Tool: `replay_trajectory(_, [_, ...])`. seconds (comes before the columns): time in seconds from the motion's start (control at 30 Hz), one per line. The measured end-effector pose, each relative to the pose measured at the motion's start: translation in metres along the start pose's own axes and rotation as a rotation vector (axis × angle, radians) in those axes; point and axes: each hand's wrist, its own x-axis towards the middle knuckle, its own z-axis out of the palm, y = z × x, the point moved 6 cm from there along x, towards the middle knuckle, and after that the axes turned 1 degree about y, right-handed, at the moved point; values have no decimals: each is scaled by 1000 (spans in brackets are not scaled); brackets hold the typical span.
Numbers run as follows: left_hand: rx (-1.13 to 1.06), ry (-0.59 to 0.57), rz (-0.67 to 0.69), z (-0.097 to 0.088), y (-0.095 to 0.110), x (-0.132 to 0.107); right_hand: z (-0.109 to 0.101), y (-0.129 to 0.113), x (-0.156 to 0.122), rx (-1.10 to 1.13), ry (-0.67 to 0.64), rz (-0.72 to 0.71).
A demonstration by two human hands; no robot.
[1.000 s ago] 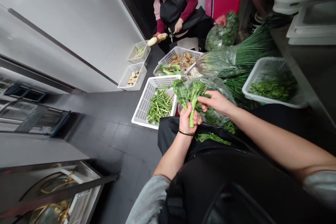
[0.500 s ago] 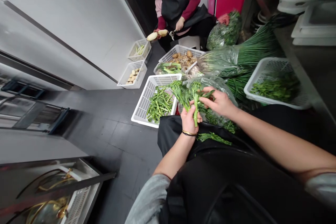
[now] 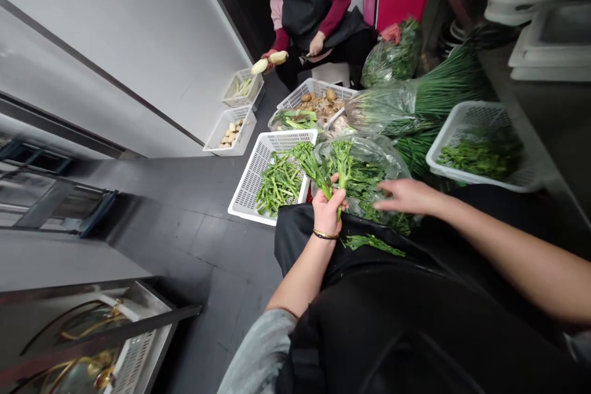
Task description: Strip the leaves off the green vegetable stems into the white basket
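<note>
Broccolini stalks stand heads-up in my left hand, which is closed around their lower stems above my lap. My right hand is apart from them, fingers stretched out and holding nothing I can see. It hovers beside the clear plastic bag, among whose folds lie leafy greens. Cut green stems fill part of a white perforated basket to the left of my hands. A loose leafy sprig rests on my black apron.
Across from me a co-worker holds peeled pale root vegetables. Small white baskets stand along the wall. Bundled green onions and another basket of greens lie to the right, beside a metal shelf.
My right hand has left the broccolini and moved right and slightly down, towards the bag. My left hand still grips the stalks. The co-worker's root vegetables have shifted slightly left.
</note>
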Motion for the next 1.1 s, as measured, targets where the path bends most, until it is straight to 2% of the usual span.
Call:
replay_trajectory(0.1, [27, -19, -21, 7, -4, -4, -14, -51, 29, 164, 118, -15])
replay_trajectory(0.17, [22, -16, -64, 8, -6, -5, -19, -84, 31, 96, 287, -83])
replay_trajectory(0.23, [-3, 7, -119, 5, -10, -3, -12, -114, 16, -78, 397, -269])
replay_trajectory(0.3, [-21, 45, -148, 0, -12, -1, 7, -131, -5, -162, 324, -503])
replay_trajectory(0.33, [-18, 67, -137, -3, -12, 0, 13, -132, -13, -151, 266, -558])
replay_trajectory(0.37, [-5, 85, -110, -5, -11, 1, 14, -128, -16, -112, 238, -540])
replay_trajectory(0.4, [20, 96, -70, -6, -10, 2, 9, -119, -13, -53, 251, -453])
replay_trajectory(0.5, [143, 90, 70, -5, -3, -1, -17, -84, 10, 156, 345, -67])
replay_trajectory(0.53, [189, 82, 108, -4, -1, -2, -23, -77, 19, 211, 346, 7])
replay_trajectory(0.6, [250, 73, 144, -2, 0, -5, -28, -75, 33, 233, 347, 41])
replay_trajectory(0.67, [221, 67, 85, -1, -4, -6, -28, -84, 34, 124, 453, -38])
replay_trajectory(0.73, [93, 47, -34, 0, -10, -5, -19, -103, 21, -30, 553, -240])
replay_trajectory(0.8, [-72, 41, -131, 0, -11, -3, -2, -122, 4, -90, 493, -487])
replay_trajectory(0.83, [-143, 30, -177, 0, -10, -2, 5, -126, -3, -58, 431, -552])
replay_trajectory(0.87, [-202, 11, -220, 0, -8, -1, 8, -126, -6, 15, 380, -547])
replay_trajectory(0.9, [-250, -19, -265, 1, -7, -1, 8, -121, -6, 123, 351, -472])
replay_trajectory(1.0, [-348, -149, -351, 8, -2, -4, 2, -92, 10, 538, 299, -78])
replay_trajectory(1.03, [-369, -184, -348, 10, -1, -6, 2, -87, 17, 670, 251, 9])
replay_trajectory(1.1, [-377, -248, -325, 14, -1, -9, 3, -84, 28, 881, 165, 74])
